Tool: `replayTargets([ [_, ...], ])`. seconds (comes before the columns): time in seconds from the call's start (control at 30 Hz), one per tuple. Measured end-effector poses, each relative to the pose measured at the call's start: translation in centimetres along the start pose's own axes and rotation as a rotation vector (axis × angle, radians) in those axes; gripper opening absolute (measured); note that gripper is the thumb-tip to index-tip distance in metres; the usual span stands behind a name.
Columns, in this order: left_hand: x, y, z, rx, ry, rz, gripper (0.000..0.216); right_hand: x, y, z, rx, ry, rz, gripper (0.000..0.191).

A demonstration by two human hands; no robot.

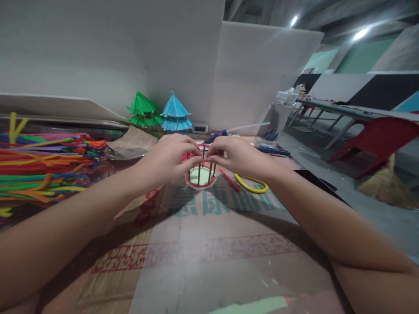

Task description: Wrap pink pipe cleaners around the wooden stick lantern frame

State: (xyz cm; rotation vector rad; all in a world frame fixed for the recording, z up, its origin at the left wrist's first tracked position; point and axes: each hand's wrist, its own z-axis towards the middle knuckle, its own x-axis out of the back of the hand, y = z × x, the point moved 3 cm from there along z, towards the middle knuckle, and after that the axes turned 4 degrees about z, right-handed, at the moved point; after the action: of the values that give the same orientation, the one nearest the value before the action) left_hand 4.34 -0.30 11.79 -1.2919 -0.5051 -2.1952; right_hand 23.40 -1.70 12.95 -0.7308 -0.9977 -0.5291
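My left hand and my right hand meet over a small craft frame: dark upright sticks on a pale base ringed with red pipe cleaner. Both hands pinch a red pipe cleaner running around the tops of the sticks, fingers pressed together. A loose red pipe cleaner piece and a curved yellow pipe cleaner lie on the cardboard-covered table just right of the frame.
A big pile of coloured pipe cleaners fills the left side. A green paper pagoda and a blue one stand at the back by white boards. A clear water bottle stands at right; a red chair beyond.
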Motion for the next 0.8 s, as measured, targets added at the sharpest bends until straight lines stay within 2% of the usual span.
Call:
replayTargets([
  [0.2, -0.3, 0.1, 0.0, 0.002, 0.013, -0.003, 0.032, -0.1, 0.1, 0.1, -0.011, -0.012, -0.013, 0.015],
  [0.37, -0.6, 0.0, 0.0, -0.002, 0.009, 0.007, 0.032, 0.7, 0.3, -0.1, -0.035, -0.013, 0.049, 0.02],
  [0.53, -0.5, 0.2, 0.0, 0.016, 0.013, 0.022, 0.031, 1.7, 0.0, -0.2, -0.056, -0.014, 0.073, 0.011],
  [0.8, -0.5, 0.1, 0.0, 0.01, 0.0, 0.031, 0.029, 0.7, -0.4, -0.2, -0.04, -0.049, 0.082, 0.009],
])
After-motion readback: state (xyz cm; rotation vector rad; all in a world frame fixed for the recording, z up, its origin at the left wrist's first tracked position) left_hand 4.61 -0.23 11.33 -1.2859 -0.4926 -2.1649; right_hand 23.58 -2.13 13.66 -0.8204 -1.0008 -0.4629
